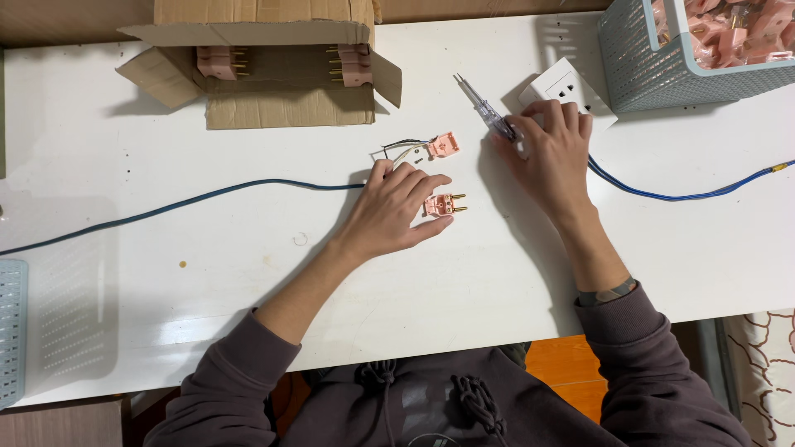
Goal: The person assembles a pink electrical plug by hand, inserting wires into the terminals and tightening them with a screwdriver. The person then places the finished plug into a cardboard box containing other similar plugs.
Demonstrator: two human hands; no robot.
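1. The left hand (396, 207) lies on the white table (248, 273), fingers bent and loosely spread. Its fingertips touch a pink plug half (444, 204) with two brass pins that point to the right. It presses or steadies this piece and does not close around it.
2. The right hand (546, 153) is closed around the handle of a screwdriver (484, 108). The thin shaft points up and to the left, away from the hand.
3. Between the two hands, a little farther up the table, lies the other pink plug part (443, 146). Thin wires (403, 147) come out of it on the left side.
4. A dark blue cable (166, 207) runs from the left edge of the table and goes under the left hand.
5. A second blue cable (687, 192) goes from the right hand to the right edge.
6. A white socket (566, 86) lies just behind the right hand.
7. An open cardboard box (273, 74) at the far edge holds more pink plugs (219, 60).
8. A grey basket (654, 66) in the far right corner is full of pink parts.
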